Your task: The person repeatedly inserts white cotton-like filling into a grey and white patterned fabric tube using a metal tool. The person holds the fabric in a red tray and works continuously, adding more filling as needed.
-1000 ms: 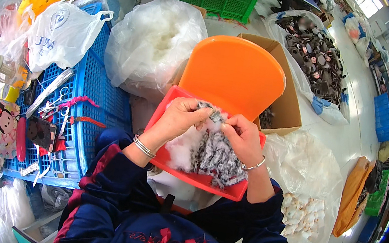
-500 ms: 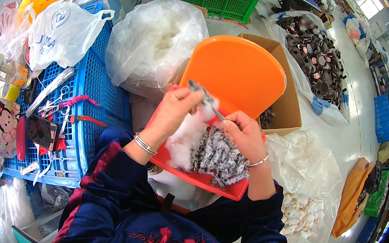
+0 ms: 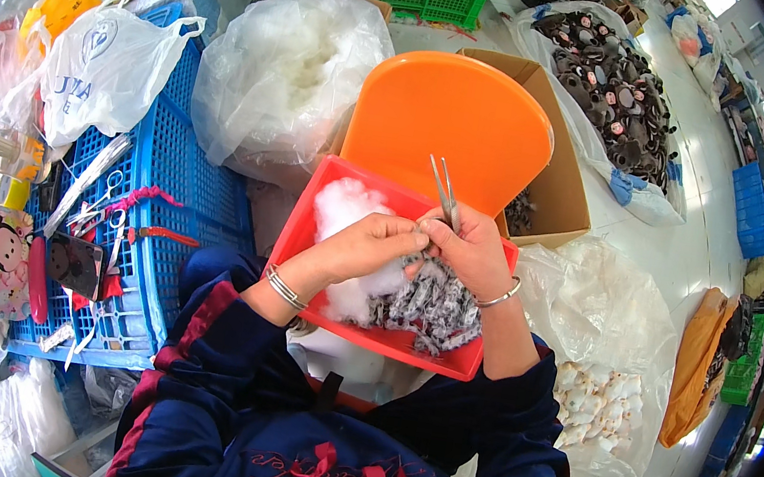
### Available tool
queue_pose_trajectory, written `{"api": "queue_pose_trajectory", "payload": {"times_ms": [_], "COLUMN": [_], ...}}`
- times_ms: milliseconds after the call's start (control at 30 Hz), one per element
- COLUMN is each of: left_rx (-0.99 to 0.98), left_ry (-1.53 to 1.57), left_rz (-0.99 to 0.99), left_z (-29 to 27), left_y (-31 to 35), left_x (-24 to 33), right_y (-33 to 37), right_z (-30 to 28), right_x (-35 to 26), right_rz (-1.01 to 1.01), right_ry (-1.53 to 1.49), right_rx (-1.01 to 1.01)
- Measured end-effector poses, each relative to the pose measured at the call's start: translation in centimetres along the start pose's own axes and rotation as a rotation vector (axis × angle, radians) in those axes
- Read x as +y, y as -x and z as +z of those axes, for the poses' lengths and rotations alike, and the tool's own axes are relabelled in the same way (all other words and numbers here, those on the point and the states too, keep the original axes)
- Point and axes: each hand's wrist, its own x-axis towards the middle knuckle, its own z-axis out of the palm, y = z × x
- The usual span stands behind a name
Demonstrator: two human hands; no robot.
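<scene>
Over a red tray (image 3: 400,348), my two hands meet at the fingertips. My right hand (image 3: 473,255) is closed round metal tweezers (image 3: 446,192), whose points stick up and away from me. The fingers of my left hand (image 3: 369,245) are pinched against the right fingertips, on a small grey fuzzy piece that the fingers mostly hide. Inside the tray, white stuffing (image 3: 345,205) fills the left side. A heap of grey-and-white knitted pieces (image 3: 430,313) lies on the right, just below my hands.
An orange chair back or panel (image 3: 455,116) rises behind the tray, a cardboard box (image 3: 560,201) beside it. At left are a bag of stuffing (image 3: 292,77) and a blue crate (image 3: 195,201) carrying scissors (image 3: 104,197). Bags of dark pieces (image 3: 610,100) and white pieces (image 3: 592,408) lie at right.
My hands have come together and lower, toward the tray. The tweezers have left the grey piece and swung round to point away from me. The white tuft on the piece no longer shows.
</scene>
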Motion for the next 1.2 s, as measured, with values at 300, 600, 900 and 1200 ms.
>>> {"api": "queue_pose_trajectory", "payload": {"times_ms": [300,600,900,1200], "left_rx": [-0.047,0.019,-0.084,-0.164], "left_ry": [0.169,0.165,0.162,-0.004], "left_rz": [0.038,0.068,-0.051,-0.011], "left_z": [0.8,1.3,1.7,0.1], "left_y": [0.2,-0.1,0.5,0.5], "left_x": [-1.1,-0.5,-0.4,-0.4], "right_y": [-0.4,-0.2,-0.2,-0.4], "right_z": [-1.3,-3.0,-2.5,-4.8], "right_x": [-0.8,-0.6,-0.3,-1.3], "right_rz": [-0.062,-0.151,-0.169,-0.251], "right_ry": [-0.019,-0.036,-0.032,-0.051], "right_rx": [0.222,0.296,0.294,0.442]}}
